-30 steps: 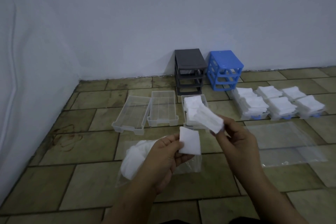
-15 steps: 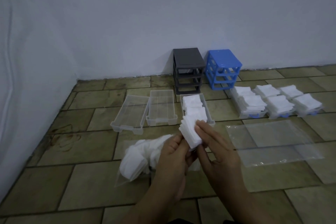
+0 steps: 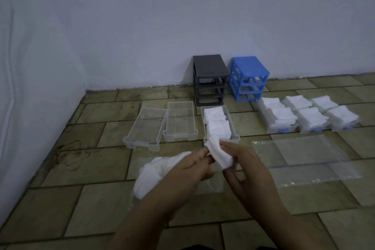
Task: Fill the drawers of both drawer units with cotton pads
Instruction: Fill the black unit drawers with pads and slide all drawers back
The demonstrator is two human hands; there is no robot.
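L hand & R hand meet at centre (both grips pinching).
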